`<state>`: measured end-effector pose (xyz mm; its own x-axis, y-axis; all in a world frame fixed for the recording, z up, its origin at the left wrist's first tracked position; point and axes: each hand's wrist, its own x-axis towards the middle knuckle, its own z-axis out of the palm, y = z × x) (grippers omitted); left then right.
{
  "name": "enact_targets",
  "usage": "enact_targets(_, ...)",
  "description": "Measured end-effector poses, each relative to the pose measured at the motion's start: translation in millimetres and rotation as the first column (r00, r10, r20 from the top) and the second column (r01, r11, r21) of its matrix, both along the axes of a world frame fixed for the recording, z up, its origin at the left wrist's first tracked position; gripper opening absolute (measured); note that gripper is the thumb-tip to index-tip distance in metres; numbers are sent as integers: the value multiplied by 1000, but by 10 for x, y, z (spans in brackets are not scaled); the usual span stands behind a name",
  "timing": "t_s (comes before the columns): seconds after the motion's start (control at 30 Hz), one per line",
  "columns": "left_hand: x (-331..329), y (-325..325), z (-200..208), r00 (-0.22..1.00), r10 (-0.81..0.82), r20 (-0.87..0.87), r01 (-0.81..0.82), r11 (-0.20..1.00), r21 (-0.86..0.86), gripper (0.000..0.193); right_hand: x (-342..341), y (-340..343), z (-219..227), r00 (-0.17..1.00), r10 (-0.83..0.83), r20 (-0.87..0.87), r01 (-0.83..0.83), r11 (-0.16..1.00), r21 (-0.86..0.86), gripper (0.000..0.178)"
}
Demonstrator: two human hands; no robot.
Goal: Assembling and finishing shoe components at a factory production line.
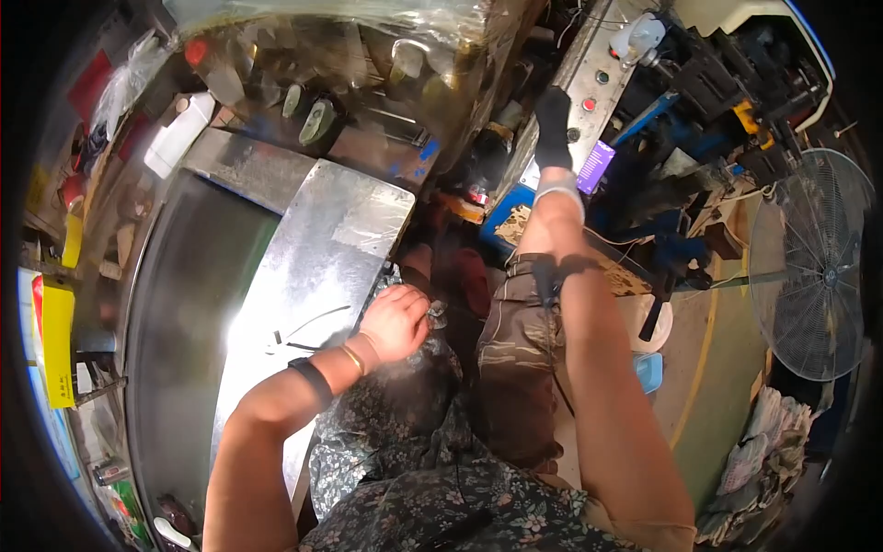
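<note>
Bare and curled closed, my left hand [395, 322] rests on the floral garment over my lap, at the edge of a shiny metal worktop [340, 221]. A bunched bit of floral cloth [438, 315] shows beside its fingers; whatever is inside the curl is hidden. My right arm reaches forward, where my right hand [554, 129] appears dark, as if in a black glove with a pale cuff at the wrist. It is beside a pale control panel [572, 136] with red and green buttons; its fingers do not show distinctly. A thin black cord [308, 322] lies on the worktop.
Dark machinery [717, 87] stands beyond the panel, near a purple card [598, 167]. At right are a large round fan [823, 267], a blue tray [647, 372] and a cloth heap [763, 451]. Cluttered shelving [303, 55] covered in clear plastic stands at the far left.
</note>
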<state>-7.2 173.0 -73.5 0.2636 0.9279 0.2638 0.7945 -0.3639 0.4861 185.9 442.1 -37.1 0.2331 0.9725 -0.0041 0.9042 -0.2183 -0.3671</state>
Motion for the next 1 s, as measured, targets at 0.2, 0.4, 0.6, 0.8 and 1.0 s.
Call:
enact_targets(0.2, 343, 596, 56, 964, -222, 146, 214, 974, 71, 20, 1419, 2617, -189, 954, 230, 191, -298, 698, 652, 25)
enact_targets(0.4, -112, 124, -39, 997, -47, 56, 52, 995, -88, 18, -250, 1846, -698, 849, 528, -29, -297, 521, 800, 28)
enact_targets(0.6, 479, 629, 59, 963, -250, 97, 242, 966, 88, 19, 1408, 1914, -155, 843, 480, 242, -396, 250, 884, 25)
enact_targets(0.8, 163, -139, 245, 988, 88, 123, -106, 984, 144, 42, 483, -2172, 1173, 498, 798, 340, -854, 380, 356, 43)
enact_targets(1.0, 782, -591, 518, -357, 527, 771, 609, 757, -236, 63, 264, -2533, 1413, 377, 843, 385, -888, 210, 409, 53)
